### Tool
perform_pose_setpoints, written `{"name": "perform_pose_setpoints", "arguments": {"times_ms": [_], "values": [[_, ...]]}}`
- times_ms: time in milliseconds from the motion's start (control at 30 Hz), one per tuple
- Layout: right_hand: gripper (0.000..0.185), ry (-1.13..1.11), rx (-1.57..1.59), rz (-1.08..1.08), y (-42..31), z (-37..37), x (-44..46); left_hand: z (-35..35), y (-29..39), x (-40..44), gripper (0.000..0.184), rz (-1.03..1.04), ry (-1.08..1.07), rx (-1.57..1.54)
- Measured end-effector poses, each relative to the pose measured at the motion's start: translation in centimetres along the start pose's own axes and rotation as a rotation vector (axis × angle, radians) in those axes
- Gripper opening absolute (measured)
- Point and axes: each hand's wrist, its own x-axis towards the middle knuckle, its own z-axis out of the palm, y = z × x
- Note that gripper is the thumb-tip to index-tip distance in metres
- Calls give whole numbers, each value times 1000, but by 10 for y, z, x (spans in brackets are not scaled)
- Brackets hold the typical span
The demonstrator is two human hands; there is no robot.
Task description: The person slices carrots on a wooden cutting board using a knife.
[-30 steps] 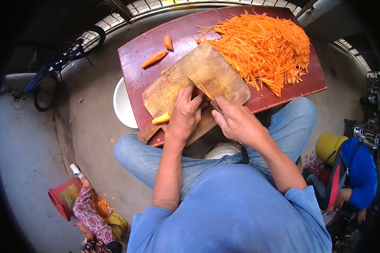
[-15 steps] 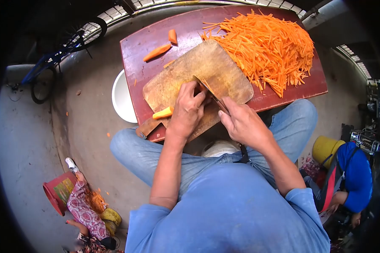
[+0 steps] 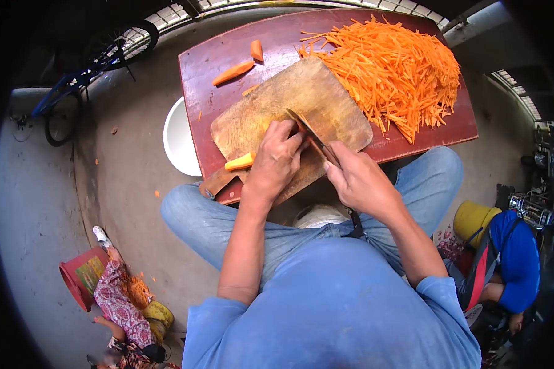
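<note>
A worn wooden cutting board [image 3: 246, 120] lies tilted across the near edge of the red table [image 3: 209, 67]. My right hand [image 3: 366, 183] is closed round the handle of a knife [image 3: 313, 134], its blade over the board. Beside the blade, my left hand [image 3: 277, 158] rests on the board with bent fingers, pressed on an orange piece mostly hidden under them. A yellow-orange carrot piece [image 3: 240, 162] lies just left of that hand. Two carrot pieces [image 3: 232, 73] [image 3: 256, 51] sit behind the board. A big heap of carrot strips [image 3: 394, 71] is at the right.
A white basin [image 3: 180, 141] is left of the table, and a wooden piece [image 3: 218, 182] lies at its near left corner. A blue bicycle [image 3: 74, 83] stands far left. People sit lower left [image 3: 123, 301] and lower right [image 3: 520, 258], near a red bucket [image 3: 83, 277] and yellow bucket [image 3: 474, 221].
The knife and my right hand have shifted slightly right and down, while my left hand stays bent on the board. The whole view has shifted slightly.
</note>
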Motion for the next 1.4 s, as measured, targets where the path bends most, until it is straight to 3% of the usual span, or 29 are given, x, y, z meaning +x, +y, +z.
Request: {"name": "perform_pose_setpoints", "arguments": {"times_ms": [133,233,333,433,533,633,933,1033,1133,1233,1400], "values": [[19,-68,17,81,-7,-7,-7,-1,-3,-4,25,-3,-2,17],[19,46,-19,-98,11,10,3,3,-5,-6,27,-16,-10,14],[19,65,4,-108,10,11,10,4,-7,-6,27,-19,-12,8],[19,-40,30,46,-9,-6,-1,6,-6,-5,26,6,58,-21],[24,-85,0,57,-11,-7,-6,5,-6,-5,24,-2,74,-23],[25,7,-61,-62,10,14,5,7,-8,-7,23,-15,55,-20],[21,-53,5,57,-9,1,-4,5,-8,-6,22,14,100,-44],[19,16,-109,-42,9,18,6,6,-10,-10,23,-3,62,-21],[19,5,-61,-51,8,16,14,8,-13,-8,24,22,78,-14],[20,-39,6,72,-11,2,4,8,-12,-10,26,35,129,-44],[19,6,-61,-22,5,20,7,6,-9,-9,27,24,84,-18]]}}
